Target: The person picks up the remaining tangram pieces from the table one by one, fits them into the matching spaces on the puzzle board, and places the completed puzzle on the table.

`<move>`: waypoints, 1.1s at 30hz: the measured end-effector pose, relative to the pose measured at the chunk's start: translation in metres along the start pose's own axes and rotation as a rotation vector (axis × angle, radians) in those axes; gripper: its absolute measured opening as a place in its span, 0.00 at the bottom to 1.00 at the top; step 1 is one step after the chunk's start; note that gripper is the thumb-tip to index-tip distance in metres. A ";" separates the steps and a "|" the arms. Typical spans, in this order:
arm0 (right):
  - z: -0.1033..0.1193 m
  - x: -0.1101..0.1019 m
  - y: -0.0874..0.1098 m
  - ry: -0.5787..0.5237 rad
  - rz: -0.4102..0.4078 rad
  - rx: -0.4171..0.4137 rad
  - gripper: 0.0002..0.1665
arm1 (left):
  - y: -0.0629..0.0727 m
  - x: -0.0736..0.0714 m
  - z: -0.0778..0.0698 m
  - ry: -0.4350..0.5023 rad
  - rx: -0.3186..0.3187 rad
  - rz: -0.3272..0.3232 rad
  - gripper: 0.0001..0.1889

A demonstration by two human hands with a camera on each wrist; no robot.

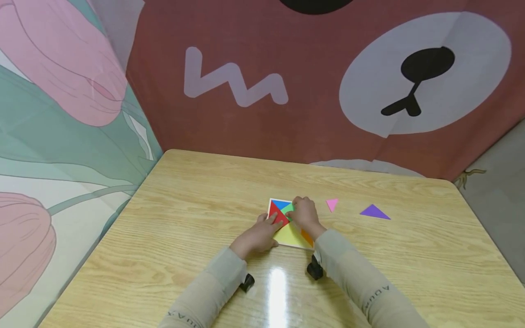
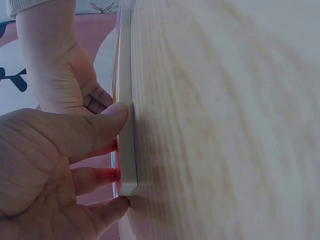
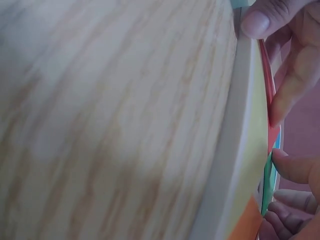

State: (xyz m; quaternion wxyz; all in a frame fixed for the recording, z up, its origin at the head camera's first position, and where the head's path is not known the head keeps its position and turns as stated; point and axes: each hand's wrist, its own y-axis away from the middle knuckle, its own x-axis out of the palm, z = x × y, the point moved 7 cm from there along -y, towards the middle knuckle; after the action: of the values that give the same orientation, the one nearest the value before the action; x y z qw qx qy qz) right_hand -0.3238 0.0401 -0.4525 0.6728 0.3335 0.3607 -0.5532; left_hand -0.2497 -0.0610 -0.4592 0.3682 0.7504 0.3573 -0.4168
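A white square tangram tray (image 1: 293,247) lies on the table, holding flat coloured pieces: a red triangle (image 1: 276,212), a blue piece (image 1: 280,203), a yellow piece (image 1: 292,236) and an orange piece (image 1: 307,238). My left hand (image 1: 258,234) holds the tray's near left corner. Its thumb bears on the side edge (image 2: 126,150), while fingers press the red triangle. Over the tray's right part, my right hand (image 1: 305,212) pinches a green piece (image 1: 288,207) with curled fingers. In the right wrist view the thumb touches this green piece (image 3: 268,182); its full outline is hidden.
Right of the tray, a small pink triangle (image 1: 332,205) lies on the wooden table (image 1: 197,196). Farther right is a larger purple triangle (image 1: 374,212). A printed cloth (image 1: 246,127) hangs behind the table's back edge.
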 end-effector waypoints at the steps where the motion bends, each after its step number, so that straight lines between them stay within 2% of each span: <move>1: 0.001 0.001 0.000 0.006 -0.003 -0.007 0.22 | 0.000 0.000 0.000 0.003 0.000 0.000 0.30; 7: 0.005 -0.001 0.002 0.018 -0.007 -0.028 0.21 | -0.001 0.000 0.000 -0.010 0.008 0.001 0.31; 12: 0.006 -0.001 0.003 0.008 0.021 -0.026 0.20 | -0.001 0.000 -0.001 -0.023 0.018 -0.006 0.31; 21: 0.004 -0.001 0.006 -0.065 0.059 -0.079 0.15 | 0.000 0.002 0.000 0.015 -0.005 0.015 0.29; 25: 0.001 0.001 0.005 -0.093 0.086 -0.081 0.15 | 0.000 0.001 0.000 -0.010 -0.001 0.014 0.29; 33: -0.005 -0.007 0.007 -0.204 0.070 -0.100 0.15 | 0.000 -0.002 -0.002 -0.019 -0.008 0.012 0.29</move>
State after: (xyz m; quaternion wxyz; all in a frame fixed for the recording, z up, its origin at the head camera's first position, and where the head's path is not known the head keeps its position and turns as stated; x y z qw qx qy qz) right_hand -0.3182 0.0489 -0.4488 0.7407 0.2536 0.3056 -0.5419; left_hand -0.2495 -0.0597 -0.4569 0.3772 0.7468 0.3511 -0.4204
